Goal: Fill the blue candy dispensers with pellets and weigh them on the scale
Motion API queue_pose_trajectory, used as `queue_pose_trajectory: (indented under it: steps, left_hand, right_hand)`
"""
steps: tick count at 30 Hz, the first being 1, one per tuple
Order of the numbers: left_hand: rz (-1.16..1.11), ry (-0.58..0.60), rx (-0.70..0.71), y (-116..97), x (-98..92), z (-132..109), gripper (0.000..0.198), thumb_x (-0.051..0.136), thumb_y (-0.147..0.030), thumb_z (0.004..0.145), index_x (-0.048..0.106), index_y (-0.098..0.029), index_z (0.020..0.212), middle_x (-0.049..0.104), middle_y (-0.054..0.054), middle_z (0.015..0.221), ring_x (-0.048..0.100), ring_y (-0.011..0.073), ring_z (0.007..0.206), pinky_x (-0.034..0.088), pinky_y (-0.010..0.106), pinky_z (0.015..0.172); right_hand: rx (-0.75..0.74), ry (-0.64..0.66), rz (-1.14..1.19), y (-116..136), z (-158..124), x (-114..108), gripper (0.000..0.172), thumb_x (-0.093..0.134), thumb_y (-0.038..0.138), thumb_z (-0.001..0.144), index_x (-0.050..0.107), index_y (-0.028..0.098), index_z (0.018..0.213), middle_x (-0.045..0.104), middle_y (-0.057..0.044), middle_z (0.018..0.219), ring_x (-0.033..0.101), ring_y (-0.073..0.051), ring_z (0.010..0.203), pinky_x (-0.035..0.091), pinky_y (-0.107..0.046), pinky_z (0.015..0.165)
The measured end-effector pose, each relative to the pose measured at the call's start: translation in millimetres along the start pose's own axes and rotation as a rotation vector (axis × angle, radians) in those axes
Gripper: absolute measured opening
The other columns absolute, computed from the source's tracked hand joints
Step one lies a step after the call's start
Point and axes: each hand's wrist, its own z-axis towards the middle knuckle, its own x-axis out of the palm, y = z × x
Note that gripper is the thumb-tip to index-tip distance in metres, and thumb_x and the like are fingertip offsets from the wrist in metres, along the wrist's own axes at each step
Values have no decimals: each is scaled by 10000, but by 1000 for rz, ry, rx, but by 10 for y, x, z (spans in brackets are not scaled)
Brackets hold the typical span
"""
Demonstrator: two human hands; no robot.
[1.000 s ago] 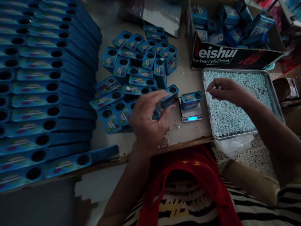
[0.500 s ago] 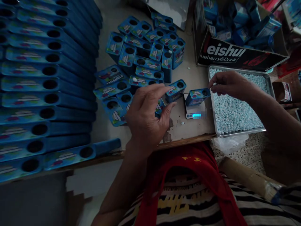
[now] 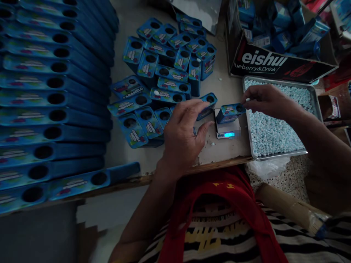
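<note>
A blue candy tin with a round dark hole in its top stands on a small digital scale, whose display is lit. My right hand pinches a pale candy right beside the tin's hole, over the left edge of the metal tray. Small light-blue candies fill that tray. To the left of the scale is my left hand, thumb and fingers spread apart with nothing between them. Its fingertips partly cover another blue tin behind them.
Several open blue tins cluster on the table beyond my left hand. Long rows of the same tins line the left side. A black carton of tins stands behind the tray. Loose candies lie near the scale.
My left hand has moved right, closer to the scale, and now covers part of the tin behind it. My right hand has shifted slightly left with the candy, nearer the tin's hole.
</note>
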Motion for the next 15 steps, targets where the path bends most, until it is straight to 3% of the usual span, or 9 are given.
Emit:
queue_pose_trajectory:
  steps: [9, 15]
  left_hand:
    - [67, 54, 11, 4, 64, 8, 443, 759, -308, 997, 670, -296, 1431, 684, 81, 1417, 637, 317, 1396, 514, 479, 1272]
    - [127, 94, 9, 1, 42, 0, 479, 743, -311, 1010, 630, -289, 1475, 655, 94, 1455, 611, 325, 1435, 490, 487, 1285]
  right_hand:
    - [-62, -27, -197, 10, 55, 40, 231, 938, 243, 723, 822, 238, 923, 635, 15, 727, 603, -175, 782, 381, -312, 708]
    - [-59, -90, -181, -7, 80, 55, 230, 972, 281, 715, 807, 197, 850, 657, 6, 722, 598, -157, 751, 410, -293, 675]
